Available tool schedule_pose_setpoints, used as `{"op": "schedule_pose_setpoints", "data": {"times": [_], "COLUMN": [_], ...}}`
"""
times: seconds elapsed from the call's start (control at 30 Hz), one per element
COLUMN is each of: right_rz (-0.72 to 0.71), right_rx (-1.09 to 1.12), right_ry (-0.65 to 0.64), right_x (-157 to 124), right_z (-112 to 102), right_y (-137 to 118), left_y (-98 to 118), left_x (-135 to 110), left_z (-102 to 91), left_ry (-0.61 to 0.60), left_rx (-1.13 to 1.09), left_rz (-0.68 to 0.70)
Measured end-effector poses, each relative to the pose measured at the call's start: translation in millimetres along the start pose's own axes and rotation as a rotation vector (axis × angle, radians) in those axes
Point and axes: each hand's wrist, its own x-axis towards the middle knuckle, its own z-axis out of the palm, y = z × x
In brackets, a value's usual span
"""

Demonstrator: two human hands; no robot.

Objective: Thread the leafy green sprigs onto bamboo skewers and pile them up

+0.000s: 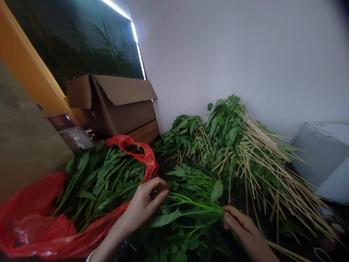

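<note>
My left hand is curled, fingertips pinched at the leafy ends of a bunch of green stems lying across the front. My right hand is closed round the same bunch at its stem end. A thin bamboo skewer runs out from under my right wrist. To the left, a red plastic bag lies open and holds loose green leafy stalks.
A pile of leaves threaded on bamboo skewers is heaped against the white wall. A brown cardboard box stands at the back left, below a dark glass pane. A grey box sits at the right.
</note>
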Motion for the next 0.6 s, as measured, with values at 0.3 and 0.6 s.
{"op": "schedule_pose_setpoints", "data": {"times": [0.3, 0.6], "right_rz": [-0.021, -0.038], "right_rx": [0.049, 0.093], "right_ry": [-0.085, -0.129], "right_x": [0, 1], "right_z": [-1, -3], "right_y": [2, 7], "left_y": [-5, -14], "left_x": [1, -5], "left_z": [16.2, 38.9], "left_ry": [0.035, 0.196], "left_rx": [0.246, 0.472], "left_rz": [0.31, 0.415]}}
